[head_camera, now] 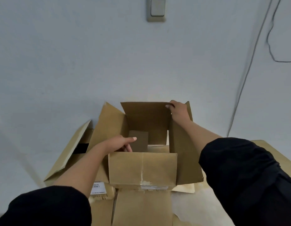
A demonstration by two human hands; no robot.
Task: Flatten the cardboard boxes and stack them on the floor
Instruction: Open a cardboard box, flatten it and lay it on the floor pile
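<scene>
My right hand (178, 110) pinches the top corner of the far flap (146, 115) of an open cardboard box (142, 168). My left hand (121, 144) reaches inside, fingers loose, gripping nothing. The box stands on flattened cardboard (141, 207) against the wall (76, 62). A white label (98, 188) sits below my left forearm; its print is too blurred to read.

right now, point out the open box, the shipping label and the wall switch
open box (142, 167): head view, near outer wall
shipping label (98, 188): head view, white face
wall switch (156, 8): head view, rocker plate
</scene>
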